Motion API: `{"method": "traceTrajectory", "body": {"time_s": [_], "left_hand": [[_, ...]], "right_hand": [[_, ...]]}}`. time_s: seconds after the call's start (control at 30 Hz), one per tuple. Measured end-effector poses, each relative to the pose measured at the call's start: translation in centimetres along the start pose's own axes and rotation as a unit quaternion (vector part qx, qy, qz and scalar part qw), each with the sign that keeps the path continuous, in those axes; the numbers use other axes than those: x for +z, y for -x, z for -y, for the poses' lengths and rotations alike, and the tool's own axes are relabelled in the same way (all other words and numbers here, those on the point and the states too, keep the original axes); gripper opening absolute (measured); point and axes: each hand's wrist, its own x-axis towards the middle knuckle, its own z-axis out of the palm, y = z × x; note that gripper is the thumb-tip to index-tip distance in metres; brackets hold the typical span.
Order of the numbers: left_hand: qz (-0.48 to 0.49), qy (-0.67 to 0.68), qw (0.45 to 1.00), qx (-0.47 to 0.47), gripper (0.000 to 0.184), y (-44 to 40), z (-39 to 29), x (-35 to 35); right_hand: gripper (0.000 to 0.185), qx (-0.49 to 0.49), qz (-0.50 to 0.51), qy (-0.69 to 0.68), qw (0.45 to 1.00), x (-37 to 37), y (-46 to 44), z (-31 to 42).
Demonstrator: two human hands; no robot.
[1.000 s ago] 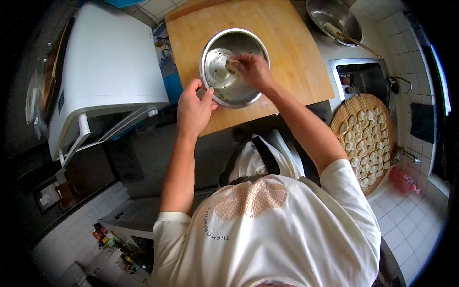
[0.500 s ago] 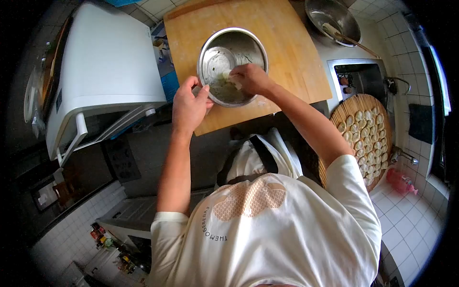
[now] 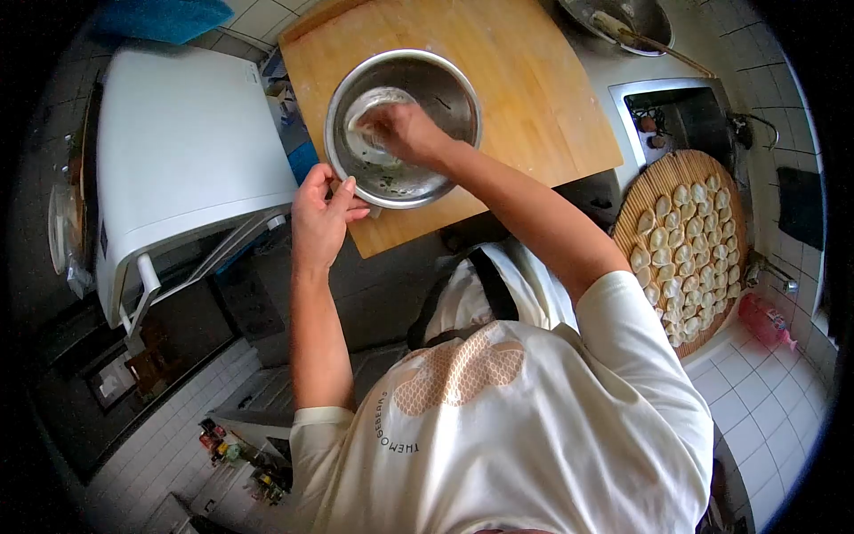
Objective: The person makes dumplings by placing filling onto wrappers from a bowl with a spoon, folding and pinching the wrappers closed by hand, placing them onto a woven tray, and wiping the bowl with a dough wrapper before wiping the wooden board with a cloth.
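A steel mixing bowl (image 3: 464, 107) sits on a wooden board, with dark green bits and wet smears on its inner wall. My left hand (image 3: 322, 214) grips the near left of its rim, thumb on top and fingers outside. Inside the bowl, my right hand (image 3: 405, 133) is closed and pressed against the far left of the inner surface. Its fingers are partly smeared by motion. They seem to pinch a soft whitish piece, largely hidden now, whose kind I cannot tell.
The wooden board (image 3: 525, 107) spans the counter. On the right, a round reed tray (image 3: 632, 227) carries many dumplings (image 3: 685, 249) beside the sink (image 3: 676, 116). A second bowl (image 3: 658, 22) with a wooden-handled tool stands behind. A white appliance (image 3: 187, 142) stands left.
My right hand has swept left across the inside of the bowl, with the whitish piece. My left hand still holds the rim. The whole view has shifted slightly.
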Motion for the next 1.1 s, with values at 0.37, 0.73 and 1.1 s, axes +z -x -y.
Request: {"method": "traceTrajectory", "body": {"time_s": [0.37, 0.73, 1.1], "left_hand": [[-0.003, 0.005, 1.000, 0.004, 0.013, 0.1, 0.4, -0.2], [-0.010, 0.012, 1.000, 0.007, 0.007, 0.4, -0.5, 0.2], [-0.024, 0.016, 1.000, 0.006, 0.009, 0.4, -0.2, 0.0]], "right_hand": [[0.015, 0.163, 0.024, -0.075, 0.983, -3.2, 1.2, 1.8], [0.016, 0.152, -0.091, -0.034, 0.983, 0.8, 0.5, 0.7], [0.019, 0.290, -0.014, -0.163, 0.943, -2.7, 2.0, 0.2]]}}
